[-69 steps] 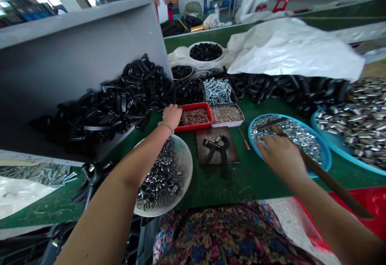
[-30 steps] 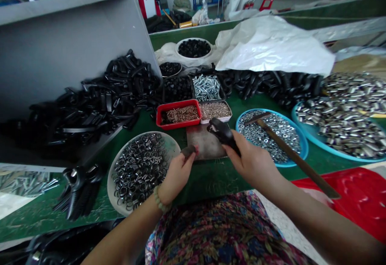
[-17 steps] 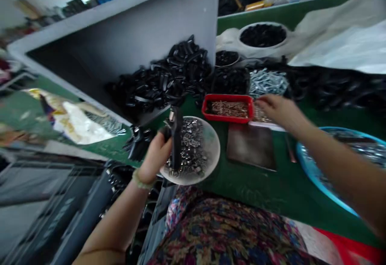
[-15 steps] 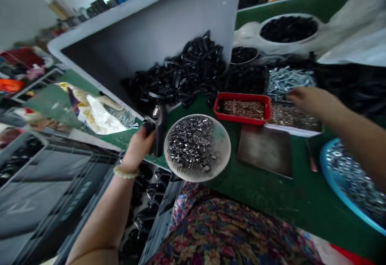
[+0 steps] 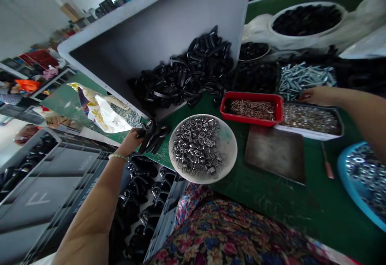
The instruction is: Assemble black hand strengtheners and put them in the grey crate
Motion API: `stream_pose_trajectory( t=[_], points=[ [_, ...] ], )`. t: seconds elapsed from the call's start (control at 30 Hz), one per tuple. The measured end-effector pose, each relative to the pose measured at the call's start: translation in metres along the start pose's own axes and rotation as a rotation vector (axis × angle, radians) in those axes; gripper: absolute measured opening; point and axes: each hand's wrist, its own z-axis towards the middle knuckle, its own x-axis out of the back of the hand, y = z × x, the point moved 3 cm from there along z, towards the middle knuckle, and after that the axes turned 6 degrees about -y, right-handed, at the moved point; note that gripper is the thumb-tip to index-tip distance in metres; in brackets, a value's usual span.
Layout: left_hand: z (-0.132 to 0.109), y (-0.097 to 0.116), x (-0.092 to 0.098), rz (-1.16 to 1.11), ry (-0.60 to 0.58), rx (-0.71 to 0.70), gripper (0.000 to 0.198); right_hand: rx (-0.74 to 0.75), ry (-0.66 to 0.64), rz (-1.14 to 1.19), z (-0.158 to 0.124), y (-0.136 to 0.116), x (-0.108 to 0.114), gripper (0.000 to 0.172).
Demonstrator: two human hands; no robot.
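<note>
A grey plastic crate point(image 5: 60, 184) stands below the table edge at far left, with more black parts in it. Just above it, the left hand point(image 5: 129, 142) reaches to the edge of the green table, its fingers curled loosely round the near end of a small heap of black plastic hand-grip pieces with metal springs point(image 5: 153, 134). The heap lies right at the table's edge, just beside a white round dish of shiny metal rings point(image 5: 226, 139).

These grip pieces look stiff and light, with ribbed handles that should not slip. Their splayed arms probably tangle with one another, so a single handle end seems the best place to grasp.

Further right sit a red rectangular tray of coppery pins point(image 5: 251, 94), a dark flat metal plate point(image 5: 274, 152) and a grey shallow tray of small silvery bits point(image 5: 304, 133). The right hand point(image 5: 313, 95) hovers palm-down over that tray's far rim, near a pile of bright zinc screws point(image 5: 304, 78). I cannot tell whether it has pinched anything.
</note>
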Motion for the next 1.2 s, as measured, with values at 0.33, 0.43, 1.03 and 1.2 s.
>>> stream_pose_trajectory(
  t=[0.33,0.43,1.03,1.2],
  points=[
    [0.021,0.025,0.017,-0.063,-0.257,0.096,0.049,0.003,0.036,0.012,-0.013,-0.004,-0.001,0.017],
    [0.023,0.035,0.029,0.025,-0.208,0.038,0.044,0.018,0.042,0.019,-0.012,-0.003,-0.001,0.017],
    [0.052,0.295,0.031,0.328,0.03,-0.567,0.04,0.277,0.673,0.458,-0.137,-0.012,0.021,0.012],
    [0.126,0.468,-0.082,0.307,-0.164,-0.786,0.028,0.376,0.64,0.669,-0.214,-0.043,-0.033,0.015]
  ],
)
